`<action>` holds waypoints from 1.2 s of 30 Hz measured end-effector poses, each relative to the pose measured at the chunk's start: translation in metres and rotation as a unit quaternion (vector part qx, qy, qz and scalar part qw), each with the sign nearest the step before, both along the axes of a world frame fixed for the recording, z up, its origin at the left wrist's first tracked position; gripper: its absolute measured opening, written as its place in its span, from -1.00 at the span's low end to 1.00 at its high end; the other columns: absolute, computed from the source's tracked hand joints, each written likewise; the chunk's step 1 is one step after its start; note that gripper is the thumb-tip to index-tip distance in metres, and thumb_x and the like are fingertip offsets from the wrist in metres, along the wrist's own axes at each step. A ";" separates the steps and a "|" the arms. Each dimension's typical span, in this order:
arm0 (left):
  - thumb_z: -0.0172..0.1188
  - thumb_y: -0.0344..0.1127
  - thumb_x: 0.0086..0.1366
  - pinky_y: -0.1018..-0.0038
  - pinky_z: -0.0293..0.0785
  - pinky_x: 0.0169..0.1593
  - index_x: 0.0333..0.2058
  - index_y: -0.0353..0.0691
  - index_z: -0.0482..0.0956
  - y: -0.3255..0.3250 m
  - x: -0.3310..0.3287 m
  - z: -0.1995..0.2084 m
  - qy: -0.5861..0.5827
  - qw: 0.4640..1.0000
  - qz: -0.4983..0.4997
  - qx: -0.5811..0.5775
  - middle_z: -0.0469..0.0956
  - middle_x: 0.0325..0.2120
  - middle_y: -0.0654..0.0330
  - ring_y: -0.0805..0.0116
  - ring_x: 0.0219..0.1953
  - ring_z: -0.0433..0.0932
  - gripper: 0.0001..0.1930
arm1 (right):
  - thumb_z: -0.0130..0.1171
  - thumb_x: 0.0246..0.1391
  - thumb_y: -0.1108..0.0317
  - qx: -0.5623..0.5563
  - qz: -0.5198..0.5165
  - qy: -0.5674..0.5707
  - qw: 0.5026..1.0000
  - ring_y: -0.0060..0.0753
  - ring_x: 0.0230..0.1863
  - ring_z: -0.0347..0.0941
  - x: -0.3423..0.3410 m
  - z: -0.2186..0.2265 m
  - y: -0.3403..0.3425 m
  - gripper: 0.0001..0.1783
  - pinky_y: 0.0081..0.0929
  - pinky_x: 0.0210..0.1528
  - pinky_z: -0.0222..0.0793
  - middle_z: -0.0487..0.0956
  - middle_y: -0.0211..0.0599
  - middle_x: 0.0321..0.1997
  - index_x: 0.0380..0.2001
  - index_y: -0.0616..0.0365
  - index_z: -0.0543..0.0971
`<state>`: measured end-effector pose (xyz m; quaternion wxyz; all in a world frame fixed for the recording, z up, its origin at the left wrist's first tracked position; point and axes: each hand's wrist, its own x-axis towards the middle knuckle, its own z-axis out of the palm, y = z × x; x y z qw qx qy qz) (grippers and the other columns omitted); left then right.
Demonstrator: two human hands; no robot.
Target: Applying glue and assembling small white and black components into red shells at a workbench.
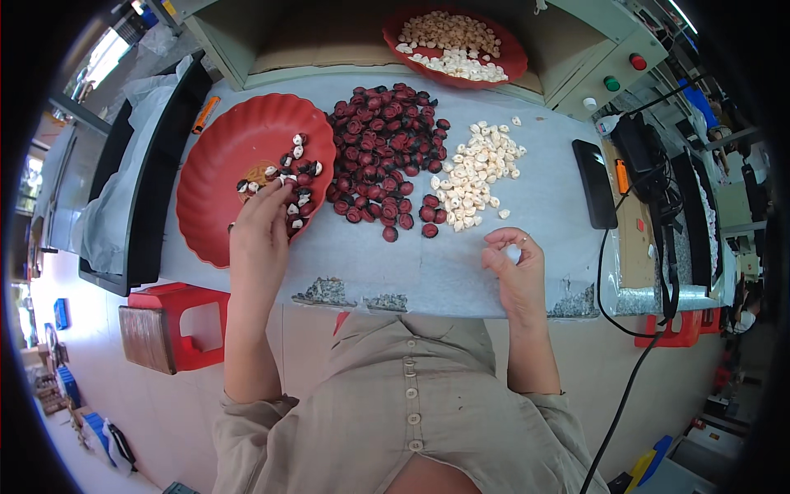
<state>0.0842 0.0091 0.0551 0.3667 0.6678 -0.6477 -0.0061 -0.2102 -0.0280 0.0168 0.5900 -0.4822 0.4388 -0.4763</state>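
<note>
My left hand [262,221] reaches into a scalloped red bowl [197,177], its fingers close together and bent down among small dark-red, black and white pieces [304,179]. What the fingertips pinch, if anything, is hidden. At the table's front, my right hand [520,272] is curled round a small white rounded thing [513,253]; most of it is hidden in the fingers. Between the hands lies a big heap of dark-red and black cup-like pieces [383,148]. To its right spreads a pile of cream-white bud-shaped pieces [477,177], just beyond my right hand.
A second red dish [517,62] of cream pieces stands in a grey-green cabinet [568,49] at the back. A phone [594,183] lies right, beside a black cable [603,280]. A black tray [140,198] stands left, with an orange cutter [206,115] near it.
</note>
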 end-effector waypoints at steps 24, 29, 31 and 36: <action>0.05 -0.50 0.08 0.61 0.42 -0.42 -0.25 -0.32 0.42 0.001 -0.083 -0.037 0.684 0.688 -0.176 0.163 0.47 -0.41 0.15 0.46 -0.50 0.45 -0.79 | 0.06 -0.08 0.42 0.072 0.017 -0.223 0.972 -0.48 -0.39 0.37 -0.002 0.008 0.002 -0.71 -0.64 -0.45 0.30 0.42 -0.19 -0.33 -0.25 0.25 0.32; 0.03 -0.47 0.10 0.64 0.44 -0.34 -0.22 -0.30 0.40 -0.001 -0.092 -0.051 0.850 0.445 -0.217 0.180 0.46 -0.33 0.11 0.41 -0.38 0.48 -0.78 | 0.15 -0.19 0.53 0.034 -0.058 -0.215 0.974 -0.50 -0.36 0.36 0.007 0.023 0.013 -0.65 -0.63 -0.35 0.32 0.42 -0.24 -0.31 -0.26 0.25 0.33; 0.03 -0.46 0.10 0.66 0.45 -0.33 -0.18 -0.30 0.38 -0.002 -0.096 -0.049 0.862 0.417 -0.227 0.178 0.45 -0.30 0.10 0.41 -0.37 0.47 -0.74 | 0.15 -0.19 0.52 -0.003 -0.065 -0.197 0.978 -0.50 -0.35 0.36 0.009 0.028 0.017 -0.65 -0.62 -0.34 0.33 0.42 -0.24 -0.30 -0.26 0.26 0.33; 0.04 -0.39 0.10 0.71 0.44 -0.37 -0.16 -0.31 0.37 0.004 -0.094 -0.050 0.859 0.406 -0.244 0.194 0.44 -0.30 0.08 0.43 -0.37 0.46 -0.70 | 0.14 -0.14 0.46 -0.167 -0.022 -0.049 0.984 -0.51 -0.29 0.33 0.013 0.031 0.030 -0.64 -0.63 -0.29 0.29 0.33 -0.25 -0.30 -0.25 0.27 0.27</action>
